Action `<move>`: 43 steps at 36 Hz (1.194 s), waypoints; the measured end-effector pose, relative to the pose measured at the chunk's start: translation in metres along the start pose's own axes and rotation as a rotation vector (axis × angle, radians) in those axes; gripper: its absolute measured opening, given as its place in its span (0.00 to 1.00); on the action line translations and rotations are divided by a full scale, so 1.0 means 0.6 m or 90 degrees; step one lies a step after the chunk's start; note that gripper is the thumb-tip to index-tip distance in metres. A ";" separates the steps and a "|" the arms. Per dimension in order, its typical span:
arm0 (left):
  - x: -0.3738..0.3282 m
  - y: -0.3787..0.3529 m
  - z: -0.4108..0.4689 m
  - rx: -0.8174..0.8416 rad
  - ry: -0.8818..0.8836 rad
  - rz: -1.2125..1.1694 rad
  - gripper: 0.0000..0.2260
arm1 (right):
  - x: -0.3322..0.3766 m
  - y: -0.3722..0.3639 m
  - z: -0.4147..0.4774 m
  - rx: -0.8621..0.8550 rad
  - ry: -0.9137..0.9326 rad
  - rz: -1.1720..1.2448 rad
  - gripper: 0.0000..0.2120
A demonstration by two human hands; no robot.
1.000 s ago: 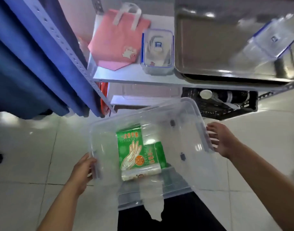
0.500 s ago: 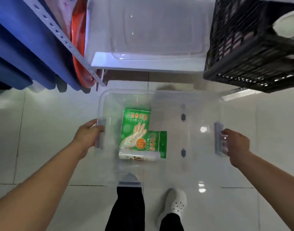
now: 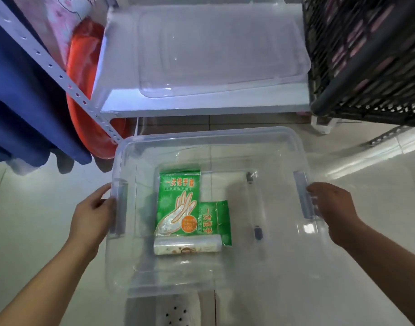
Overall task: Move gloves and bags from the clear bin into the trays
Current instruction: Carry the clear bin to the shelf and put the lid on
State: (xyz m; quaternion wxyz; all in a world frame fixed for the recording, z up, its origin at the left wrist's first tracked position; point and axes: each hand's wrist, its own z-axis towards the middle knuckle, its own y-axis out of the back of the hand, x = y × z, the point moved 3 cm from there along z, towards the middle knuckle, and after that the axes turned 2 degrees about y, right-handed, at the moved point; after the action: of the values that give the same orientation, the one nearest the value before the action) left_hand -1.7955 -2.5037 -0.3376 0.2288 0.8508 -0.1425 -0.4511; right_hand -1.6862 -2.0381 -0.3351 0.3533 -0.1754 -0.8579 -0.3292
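The clear plastic bin (image 3: 201, 135) sits low in front of the person, over the pale tiled floor (image 3: 37, 231). Whether it rests on the floor cannot be told.

**Contents.** All items lie on the bin bottom, left of centre, and so nearer the left hand (image 3: 91, 215) than the right hand (image 3: 333, 208).
- The large green glove packet (image 3: 178, 203) lies flat, with its long axis running away from the person.
- The smaller green packet (image 3: 217, 217) is partly tucked under the large packet's right edge.
- The white roll of plastic bags (image 3: 186, 247) lies crosswise against the near ends of both packets.

**Grip.** Each hand is curled closed on a grey side handle of the bin. The left thumb lies over the rim. Neither hand touches the contents.

**Next move (judgement).** One hand must release its handle and reach inward and down; the left has the shorter path. No tray is in view. Only a clear flat lid (image 3: 213, 50) on a white shelf (image 3: 201, 105) lies beyond the bin.
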 end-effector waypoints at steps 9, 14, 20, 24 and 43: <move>-0.033 0.000 0.023 -0.041 -0.226 0.147 0.18 | 0.015 -0.007 0.005 -0.044 0.243 -0.299 0.31; -0.148 -0.058 0.056 -0.093 -0.434 0.284 0.28 | 0.096 -0.097 0.009 0.007 0.481 -0.377 0.37; -0.268 -0.143 0.122 -0.073 -0.442 0.571 0.42 | 0.225 -0.202 0.048 0.053 0.590 -0.569 0.49; -0.301 -0.155 0.180 -0.065 -0.398 0.653 0.41 | 0.295 -0.237 0.113 0.054 0.542 -0.683 0.53; -0.217 0.030 -0.064 -0.325 -0.666 0.668 0.17 | 0.170 -0.060 -0.018 -0.137 0.917 -0.579 0.12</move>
State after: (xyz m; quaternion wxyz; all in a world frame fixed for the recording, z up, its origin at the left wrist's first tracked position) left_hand -1.8359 -2.4509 -0.2181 0.5041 0.2701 -0.5070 -0.6449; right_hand -1.7705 -2.0646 -0.2717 0.6269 0.4049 -0.3756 -0.5495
